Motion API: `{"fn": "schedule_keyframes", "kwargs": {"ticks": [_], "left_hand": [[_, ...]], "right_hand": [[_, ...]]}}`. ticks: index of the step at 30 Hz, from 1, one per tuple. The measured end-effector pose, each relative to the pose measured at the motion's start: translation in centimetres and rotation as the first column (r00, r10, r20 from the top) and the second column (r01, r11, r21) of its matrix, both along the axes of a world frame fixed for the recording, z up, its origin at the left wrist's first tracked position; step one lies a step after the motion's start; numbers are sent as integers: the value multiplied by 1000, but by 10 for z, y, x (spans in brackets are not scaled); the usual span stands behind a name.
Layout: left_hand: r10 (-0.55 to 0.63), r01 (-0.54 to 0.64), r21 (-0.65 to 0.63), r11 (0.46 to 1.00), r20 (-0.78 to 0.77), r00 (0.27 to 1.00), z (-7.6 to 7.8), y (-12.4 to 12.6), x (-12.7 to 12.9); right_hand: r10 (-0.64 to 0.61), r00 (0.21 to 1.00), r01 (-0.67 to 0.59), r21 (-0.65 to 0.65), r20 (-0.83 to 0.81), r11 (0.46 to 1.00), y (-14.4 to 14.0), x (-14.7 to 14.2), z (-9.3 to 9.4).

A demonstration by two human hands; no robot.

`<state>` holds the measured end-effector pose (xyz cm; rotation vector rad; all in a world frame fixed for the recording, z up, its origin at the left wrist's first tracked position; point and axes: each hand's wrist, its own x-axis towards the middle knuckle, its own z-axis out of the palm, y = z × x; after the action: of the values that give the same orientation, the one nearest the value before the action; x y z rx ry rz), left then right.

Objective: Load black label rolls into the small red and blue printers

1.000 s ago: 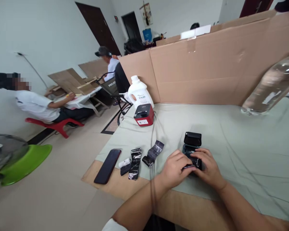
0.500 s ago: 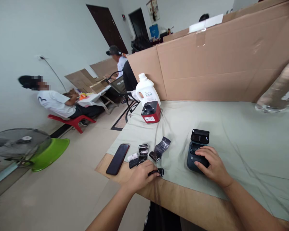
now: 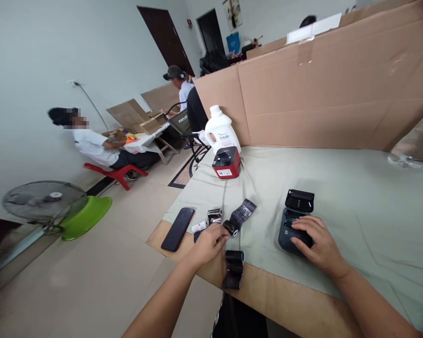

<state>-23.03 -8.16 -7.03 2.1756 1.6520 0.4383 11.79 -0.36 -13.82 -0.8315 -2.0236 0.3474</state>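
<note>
The left hand [image 3: 207,244] is pinching a black roll [image 3: 230,227] among others. The right hand [image 3: 319,244] is lying flat, open, steadying the open printer [image 3: 293,220] on the counter [image 3: 356,197].

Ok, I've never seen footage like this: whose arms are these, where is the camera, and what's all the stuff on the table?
There is no machine here. The camera sits on a person's head and looks down, so the two bare arms are that person's own. The right hand rests on a small dark printer with its lid open. The left hand reaches among black ribbon rolls, with another roll near the table edge. A black phone, a red printer and a white jug also lie on the cloth-covered table. Other people sit in the background.
</note>
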Motion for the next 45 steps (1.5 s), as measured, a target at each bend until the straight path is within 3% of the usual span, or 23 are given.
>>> {"fn": "schedule_keyframes", "kwargs": {"ticks": [3,7,12,16,19,21,23,24,27,28,29,30,33,35,38,41,45], "left_hand": [[4,12,117,993,-136,991,-12,13,-7],[-74,102,110,989,-231,970,-27,30,-7],[-99,116,65,991,-226,969,-24,50,8],[-90,94,-57,994,63,994,-7,57,25],[-4,84,-197,977,377,926,7,56,42],[65,99,-292,951,503,862,18,53,57],[105,163,-401,902,570,815,29,49,71],[94,240,-467,851,585,806,35,48,79],[-96,506,-593,626,585,805,48,46,102],[-187,546,-592,593,559,808,50,47,110],[-264,555,-571,605,514,816,50,49,117],[-316,538,-532,654,454,833,49,52,125],[-366,442,-335,832,267,892,40,69,148],[-387,410,-168,897,154,909,30,83,161],[-387,387,-26,922,-1,922,18,101,175],[-384,379,-68,923,-95,918,12,111,184],[-407,396,-96,913,-190,894,16,115,188]], "right_hand": [[-7,1000,7,-4,-6,1000,-1,0,0],[-21,1000,21,-22,-15,1000,-1,-1,0],[-27,999,26,-20,-27,999,-1,-2,3],[-36,998,35,-26,-54,999,-1,-2,6],[-41,996,40,-14,-76,999,-3,-3,9],[-51,995,51,-7,-90,999,-4,-4,10],[-86,990,86,2,-108,996,-4,-4,12],[-117,986,118,1,-123,993,-4,-3,12],[-253,948,253,-27,-191,967,-3,0,13],[-296,932,294,-41,-209,955,-2,2,13],[-333,916,330,-53,-222,943,-1,3,13],[-360,905,356,-63,-227,932,-1,4,13],[-390,894,382,-78,-223,921,1,6,10],[-393,892,382,-91,-224,920,3,7,7],[-427,871,407,-133,-241,904,7,9,0],[-460,850,426,-177,-258,887,9,11,-4],[-453,853,414,-192,-260,890,10,12,-5]]}}
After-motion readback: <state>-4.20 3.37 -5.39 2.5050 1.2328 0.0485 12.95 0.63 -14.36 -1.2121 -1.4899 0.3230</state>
